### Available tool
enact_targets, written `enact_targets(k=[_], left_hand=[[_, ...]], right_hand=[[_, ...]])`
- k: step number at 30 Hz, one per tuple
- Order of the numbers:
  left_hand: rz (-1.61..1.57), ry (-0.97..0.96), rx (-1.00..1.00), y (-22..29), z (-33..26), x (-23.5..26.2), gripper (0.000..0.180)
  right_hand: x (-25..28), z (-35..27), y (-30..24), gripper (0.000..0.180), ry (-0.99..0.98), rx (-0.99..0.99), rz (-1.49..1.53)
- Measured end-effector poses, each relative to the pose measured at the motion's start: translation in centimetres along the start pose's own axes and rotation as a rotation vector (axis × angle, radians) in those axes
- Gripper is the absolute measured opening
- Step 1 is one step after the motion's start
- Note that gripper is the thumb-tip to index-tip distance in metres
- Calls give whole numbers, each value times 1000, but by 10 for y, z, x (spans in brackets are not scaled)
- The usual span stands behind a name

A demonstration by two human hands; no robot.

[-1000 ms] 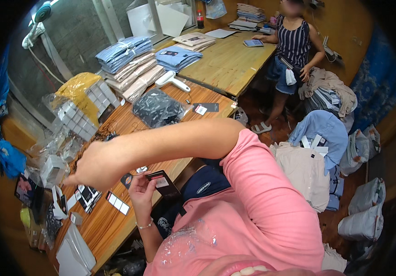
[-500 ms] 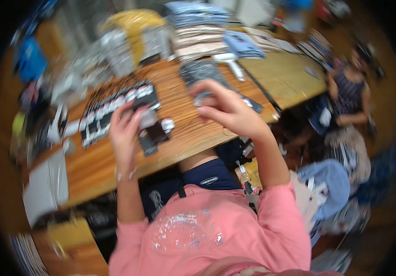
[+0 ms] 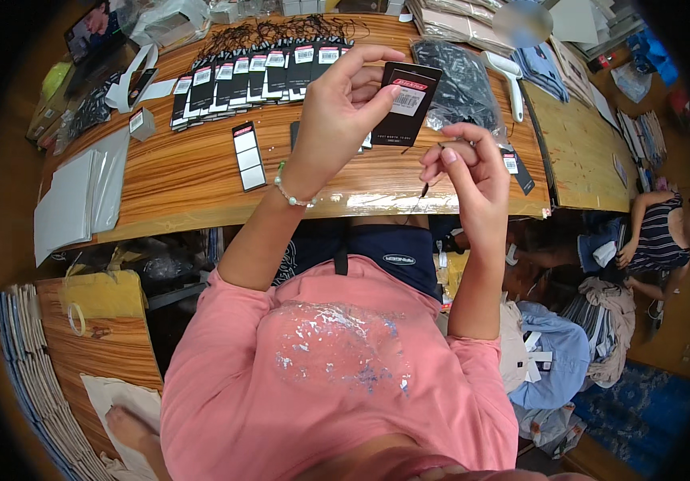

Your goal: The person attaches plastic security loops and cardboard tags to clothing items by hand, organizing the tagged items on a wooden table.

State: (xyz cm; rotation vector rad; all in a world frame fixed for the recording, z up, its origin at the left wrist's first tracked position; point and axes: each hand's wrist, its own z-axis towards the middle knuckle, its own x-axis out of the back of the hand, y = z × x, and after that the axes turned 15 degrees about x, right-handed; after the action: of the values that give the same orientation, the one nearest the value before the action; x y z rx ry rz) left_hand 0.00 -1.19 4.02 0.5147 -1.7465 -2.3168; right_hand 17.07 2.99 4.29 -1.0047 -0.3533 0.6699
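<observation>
My left hand [image 3: 343, 116] is closed on a black hang tag [image 3: 399, 128], gripping its left edge between thumb and fingers. The tag is held up over the table and bears a white barcode label with a red top. Just to its lower right, my right hand [image 3: 477, 168] pinches a thin black cord [image 3: 425, 190], whose dark end dangles below the fingers. The cord and tag look apart, though the fingers partly hide the cord. Beneath my left hand, other tags on the table are mostly covered.
Several labelled black tags with cords [image 3: 257, 76] lie in an overlapping row. A sticker strip [image 3: 249, 156] sits nearer. Right of them are a clear bag of black cords [image 3: 457, 84] and a white-handled tool [image 3: 513, 92]. A person [image 3: 657, 236] sits at far right.
My head view has shifted, bringing the table higher in the picture. My left hand has moved right, toward my right hand, with a tag now plainly in it. A cord now shows in my right hand.
</observation>
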Motion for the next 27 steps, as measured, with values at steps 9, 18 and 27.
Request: enact_targets(k=[9, 18, 27], left_hand=[[56, -26, 54, -16, 4, -5, 27], [117, -26, 77, -22, 5, -12, 22], [453, 33, -138, -26, 6, -10, 20]], right_hand=[[-16, 31, 34, 14, 174, 257, -323], [-16, 35, 51, 13, 223, 378, -530], [-24, 29, 63, 12, 451, 167, -67]])
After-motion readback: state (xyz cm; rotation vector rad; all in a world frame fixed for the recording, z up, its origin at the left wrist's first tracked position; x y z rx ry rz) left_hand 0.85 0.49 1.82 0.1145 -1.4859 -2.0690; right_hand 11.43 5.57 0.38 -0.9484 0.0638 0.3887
